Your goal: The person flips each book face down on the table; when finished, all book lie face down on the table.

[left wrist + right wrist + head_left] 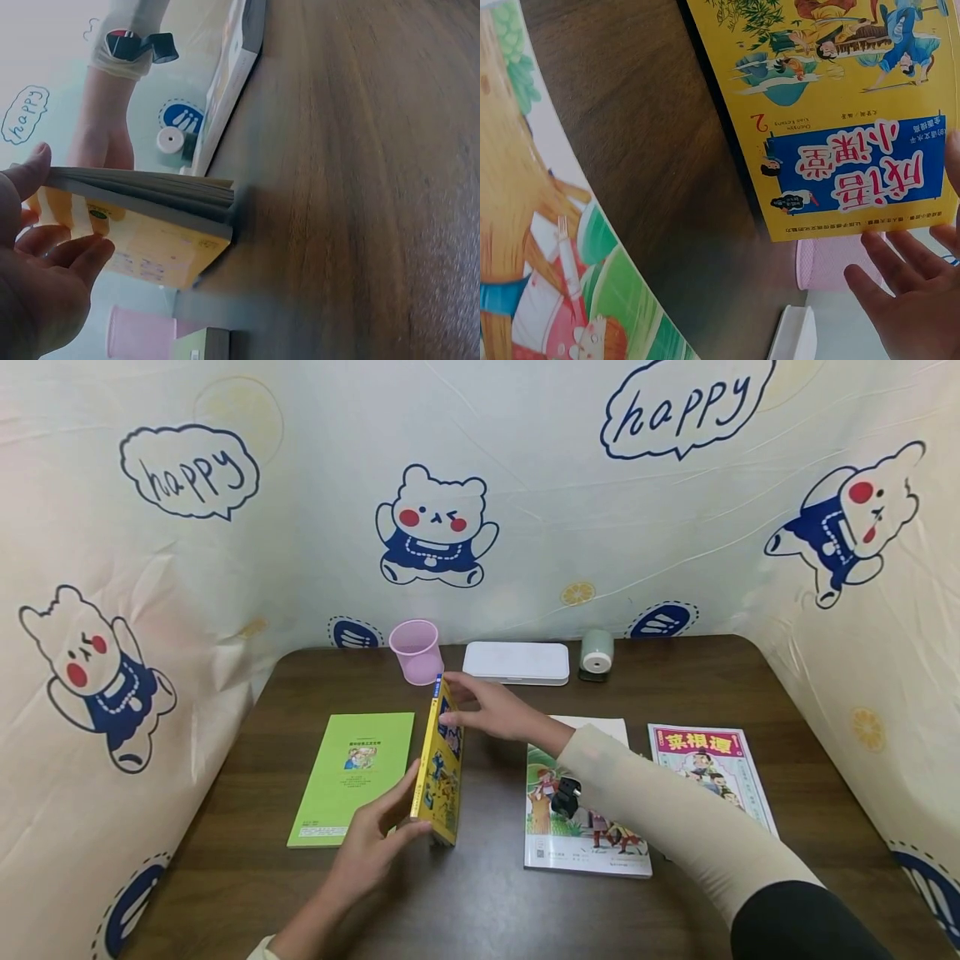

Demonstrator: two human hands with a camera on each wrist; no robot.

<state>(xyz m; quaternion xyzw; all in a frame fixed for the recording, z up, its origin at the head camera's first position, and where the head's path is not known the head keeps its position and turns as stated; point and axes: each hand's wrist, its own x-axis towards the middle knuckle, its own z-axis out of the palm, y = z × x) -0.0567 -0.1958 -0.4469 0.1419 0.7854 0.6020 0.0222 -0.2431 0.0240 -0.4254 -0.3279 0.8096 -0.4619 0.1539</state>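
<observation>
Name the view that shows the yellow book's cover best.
The right wrist view: the yellow book fills it, title readable. The head view shows it standing on edge between both hands; the left wrist view shows mostly page edges.

Your yellow book point(441, 766), thin paperback with cartoon figures and a blue title band on its cover, closed, standing on its long edge on the dark wooden table, tilted slightly, between the green booklet and the illustrated one

Left hand point(371, 843) reaches in from the lower edge, forearm angled up and right, thumb and fingers curled in a grip. Right hand point(487, 710) extends leftward across the body, fingers point(885, 262) straight and spread; sleeve covers forearm to the wrist.
</observation>
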